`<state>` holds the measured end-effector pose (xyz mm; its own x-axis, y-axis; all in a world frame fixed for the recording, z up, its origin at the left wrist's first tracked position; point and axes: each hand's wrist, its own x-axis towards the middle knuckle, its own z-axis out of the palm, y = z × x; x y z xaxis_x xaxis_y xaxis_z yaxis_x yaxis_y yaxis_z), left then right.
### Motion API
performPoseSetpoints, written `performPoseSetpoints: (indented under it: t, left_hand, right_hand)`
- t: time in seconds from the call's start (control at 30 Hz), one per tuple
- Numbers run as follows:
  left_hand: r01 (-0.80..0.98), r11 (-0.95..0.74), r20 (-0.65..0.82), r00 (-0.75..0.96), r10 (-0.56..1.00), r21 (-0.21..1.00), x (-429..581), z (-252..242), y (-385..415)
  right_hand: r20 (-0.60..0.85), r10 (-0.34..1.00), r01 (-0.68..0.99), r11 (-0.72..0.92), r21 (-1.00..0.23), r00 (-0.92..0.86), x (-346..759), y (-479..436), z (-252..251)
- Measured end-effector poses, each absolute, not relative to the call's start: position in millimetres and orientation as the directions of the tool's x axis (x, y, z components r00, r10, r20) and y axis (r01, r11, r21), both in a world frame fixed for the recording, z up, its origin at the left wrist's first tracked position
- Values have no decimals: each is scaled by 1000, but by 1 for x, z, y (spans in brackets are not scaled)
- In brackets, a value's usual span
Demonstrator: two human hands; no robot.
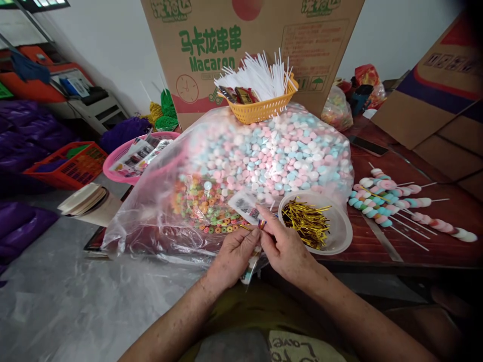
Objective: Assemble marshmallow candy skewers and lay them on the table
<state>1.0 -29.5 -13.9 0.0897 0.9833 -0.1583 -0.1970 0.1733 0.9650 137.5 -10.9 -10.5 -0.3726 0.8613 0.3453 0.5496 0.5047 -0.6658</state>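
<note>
Near the table's front edge, my left hand (234, 251) is closed around the neck of a clear-wrapped marshmallow skewer (247, 275). Its candy end hangs down below my fingers, and the wrapper's printed top (243, 206) sticks up above them. A gold twist tie (244, 228) pokes out by my left thumb. My right hand (287, 246) pinches at the same neck, its index finger bent over the wrapper; what lies between its fingertips is mostly hidden. Just right of it stands a translucent bowl (341, 234) holding gold twist ties (307, 223).
A big clear bag (151, 221) of pastel marshmallows and ring candies covers the table's middle, with a yellow basket (260, 111) of white sticks on top. Finished-looking marshmallow skewers (381, 198) lie right, near a phone (368, 146). A pink basket (113, 163) stands left; a carton (249, 30) rises behind.
</note>
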Motion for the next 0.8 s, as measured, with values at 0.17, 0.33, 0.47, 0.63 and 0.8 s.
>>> performPoseSetpoints:
  t: [0.17, 0.33, 0.47, 0.63, 0.8]
  left_hand:
    - [-306, 60, -57, 18, 998, 950, 1, -19, -27]
    - [-433, 415, -279, 345, 896, 800, -12, -9, -21]
    - [-438, 651, -346, 593, 728, 620, -16, -1, -17]
    - [-661, 450, -333, 305, 892, 601, -6, 5, -20]
    - [-438, 135, -229, -171, 958, 889, -6, 2, -31]
  right_hand:
    - [487, 860, 528, 486, -696, -150, 134, -18, -14]
    - [422, 712, 398, 679, -617, -561, 154, -8, 8]
    - [471, 488, 153, 796, -586, -735, 165, 4, 26]
    - [417, 744, 382, 642, -665, -522, 147, 1, 13]
    - [555, 664, 670, 703, -238, -501, 134, -3, 8]
